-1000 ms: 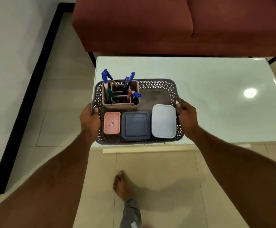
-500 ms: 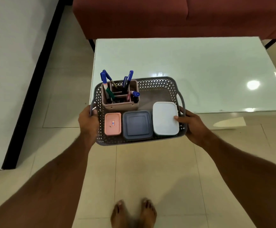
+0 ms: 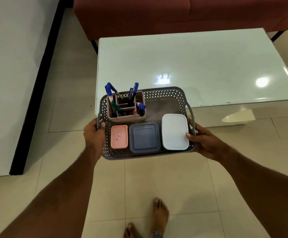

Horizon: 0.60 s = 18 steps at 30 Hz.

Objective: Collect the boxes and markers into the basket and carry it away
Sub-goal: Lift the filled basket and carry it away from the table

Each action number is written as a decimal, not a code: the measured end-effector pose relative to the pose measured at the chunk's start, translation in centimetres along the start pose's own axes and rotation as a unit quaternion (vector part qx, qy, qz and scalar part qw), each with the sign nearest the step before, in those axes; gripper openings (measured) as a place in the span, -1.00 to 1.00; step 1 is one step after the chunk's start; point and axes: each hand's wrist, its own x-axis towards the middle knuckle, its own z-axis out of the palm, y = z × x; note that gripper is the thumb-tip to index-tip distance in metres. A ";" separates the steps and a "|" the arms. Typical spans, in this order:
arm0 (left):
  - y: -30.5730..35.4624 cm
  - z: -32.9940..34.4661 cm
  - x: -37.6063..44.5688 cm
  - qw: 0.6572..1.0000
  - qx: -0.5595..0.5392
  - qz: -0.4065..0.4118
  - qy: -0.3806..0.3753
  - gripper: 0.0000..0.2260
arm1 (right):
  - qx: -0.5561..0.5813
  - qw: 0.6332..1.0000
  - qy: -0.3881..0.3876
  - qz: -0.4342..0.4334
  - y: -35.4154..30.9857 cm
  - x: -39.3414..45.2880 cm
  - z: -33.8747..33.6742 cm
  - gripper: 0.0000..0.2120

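Note:
I hold a grey perforated basket (image 3: 165, 96) in the air over the tiled floor, in front of the table. My left hand (image 3: 93, 134) grips its left handle and my right hand (image 3: 207, 141) grips its right side, thumb resting on the white box (image 3: 174, 131). Inside, along the near wall, lie a pink box (image 3: 119, 136), a dark blue box (image 3: 144, 137) and the white box. A pink pen holder (image 3: 127, 115) with several blue-capped markers (image 3: 108, 89) stands in the far left corner.
A white glossy table (image 3: 191, 66) stands just beyond the basket, with a red sofa (image 3: 157, 16) behind it. A white wall with a black skirting (image 3: 36, 83) runs along the left. My bare feet (image 3: 158, 215) are on the tiles below.
The basket has come off the table and moved back toward me, over the floor. My right thumb now rests on the white box. My feet have stepped back.

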 end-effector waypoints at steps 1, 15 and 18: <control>-0.5 -0.2 -0.3 1.000 -0.002 -0.008 -0.005 -0.77 | 0.002 1.000 -0.001 0.000 0.4 -0.2 -0.3 -0.36; -6.5 -0.7 -3.9 0.980 -0.082 -0.161 -0.079 -0.88 | 0.058 0.997 0.026 0.042 8.3 -2.0 -2.0 -0.29; -8.6 -0.9 -4.9 0.955 -0.110 -0.230 -0.150 -0.69 | 0.056 0.996 0.035 0.058 9.9 -2.0 -2.3 -0.23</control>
